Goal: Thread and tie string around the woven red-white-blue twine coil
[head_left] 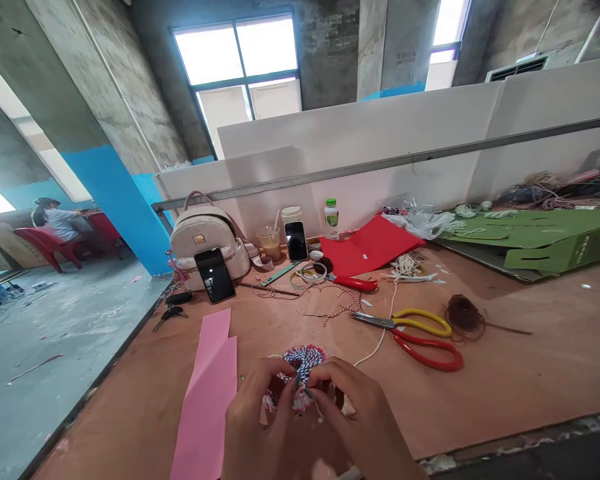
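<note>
Low in the middle of the head view, a small round piece of coiled cord [306,358] in blue, white and red is between my hands. My left hand [265,403] is closed, thumb and forefinger pinching its near edge. Right beside it, my right hand [353,403] is also closed, its fingertips pinched at the same edge. A short white cord end shows under the right fingertips. Both palms and the lower part of the piece are partly hidden. A thin cream cord [380,343] runs along the table from near my right hand toward a loose cream bundle [409,265].
Scissors [390,323] with yellow and red handles lie to the right, near a dark brown thread bundle [464,315]. Pink paper [207,393] is at left. Behind are a backpack [207,233], phones, a red sheet [375,243], a bottle [331,217] and green cardboard [555,237].
</note>
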{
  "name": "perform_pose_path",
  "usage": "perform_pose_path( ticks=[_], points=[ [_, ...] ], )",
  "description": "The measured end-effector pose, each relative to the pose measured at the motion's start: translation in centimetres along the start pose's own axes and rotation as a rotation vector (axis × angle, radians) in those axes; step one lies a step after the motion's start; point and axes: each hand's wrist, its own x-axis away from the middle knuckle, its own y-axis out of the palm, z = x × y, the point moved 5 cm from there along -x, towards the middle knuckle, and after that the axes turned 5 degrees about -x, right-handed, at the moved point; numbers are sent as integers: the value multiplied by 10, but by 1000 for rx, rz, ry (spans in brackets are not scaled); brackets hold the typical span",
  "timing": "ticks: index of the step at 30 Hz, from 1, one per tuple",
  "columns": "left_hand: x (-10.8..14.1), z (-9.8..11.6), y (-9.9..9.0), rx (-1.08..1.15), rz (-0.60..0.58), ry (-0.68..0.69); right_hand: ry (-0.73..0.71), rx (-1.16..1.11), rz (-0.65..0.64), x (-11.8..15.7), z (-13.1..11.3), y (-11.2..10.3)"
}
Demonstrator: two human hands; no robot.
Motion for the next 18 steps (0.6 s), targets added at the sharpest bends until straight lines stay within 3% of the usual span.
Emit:
perform_pose_path(
  ticks=[4, 7, 12, 18],
  points=[
    [7, 6, -12, -74, 144, 232, 39, -24, 7, 1, 4, 1],
    [14, 12, -12, -177, 185, 387, 52, -38, 11, 0, 5, 0],
    [17, 4, -5, -203, 212, 314, 31, -37, 12, -1, 5, 0],
    [11, -8, 3, -188, 84, 241, 41, -57, -12, -1, 8, 1]
  ],
)
